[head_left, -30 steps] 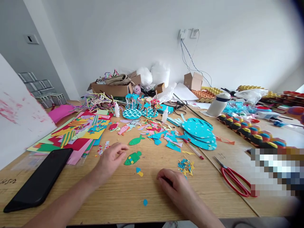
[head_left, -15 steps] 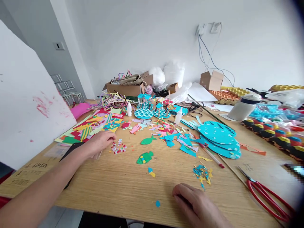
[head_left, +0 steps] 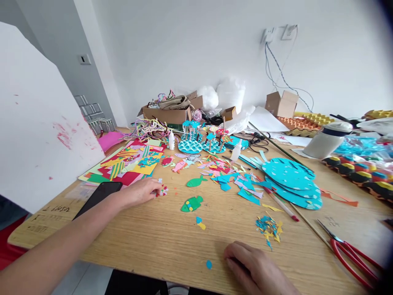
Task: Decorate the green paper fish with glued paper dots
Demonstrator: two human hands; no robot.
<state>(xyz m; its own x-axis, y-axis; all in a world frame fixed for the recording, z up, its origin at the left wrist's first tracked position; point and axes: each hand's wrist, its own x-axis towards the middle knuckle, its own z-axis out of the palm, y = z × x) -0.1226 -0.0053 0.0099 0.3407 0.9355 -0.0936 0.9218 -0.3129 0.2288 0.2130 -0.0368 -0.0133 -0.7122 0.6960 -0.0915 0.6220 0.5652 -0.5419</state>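
Note:
My left hand (head_left: pixel 145 191) reaches over the small pile of red, white and pink paper bits (head_left: pixel 163 190), its fingers bent together and covering part of it; whether a bit is between them is hidden. Near the front edge my right hand (head_left: pixel 250 262) rests on the table with its fingers curled in, and what they hold, if anything, is hidden. Between the hands lie a plain green paper fish (head_left: pixel 196 181), a green fish with yellow and blue dots (head_left: pixel 192 204), a blue and a yellow piece (head_left: pixel 200 223), and a blue oval (head_left: pixel 209 264).
A black phone (head_left: pixel 101 196) lies under my left forearm. Right of centre are blue-yellow scraps (head_left: pixel 269 229), stacked blue discs (head_left: pixel 288 178) and red-handled scissors (head_left: pixel 350 254). Glue bottles (head_left: pixel 171 140), blue stands and boxes are further back.
My left hand has moved right onto the paper bits, covering more of them, and the phone shows more. The whole view has shifted slightly. My right hand keeps its place by the blue oval.

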